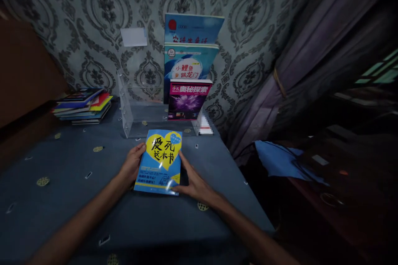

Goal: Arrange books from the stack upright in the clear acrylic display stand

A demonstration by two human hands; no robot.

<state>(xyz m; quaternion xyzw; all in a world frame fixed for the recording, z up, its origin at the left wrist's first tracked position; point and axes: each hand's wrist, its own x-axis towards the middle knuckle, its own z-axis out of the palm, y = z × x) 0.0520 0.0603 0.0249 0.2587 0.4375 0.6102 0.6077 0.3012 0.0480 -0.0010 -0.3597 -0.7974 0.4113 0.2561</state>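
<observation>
Between my two hands is a blue book (158, 167) with a yellow heart and dark lettering on its cover. My left hand (134, 163) grips its left edge, the thumb near the upper corner. On the other side, my right hand (191, 180) holds the right edge, with its thumb at the lower right corner. The cover faces me, tilted, above the table. Just beyond it stands a clear tiered rack (126, 107). Its right side carries a purple-and-black book (189, 101), a light blue book (191, 60) and a taller blue book (194, 27), one behind another.
A pile of books (82, 107) lies at the back left of the patterned tablecloth (77, 190). A white card (133, 37) shows above the rack's left part, against the wallpaper. To the right hang a tied curtain (267, 74) and, lower, a blue cloth (280, 159).
</observation>
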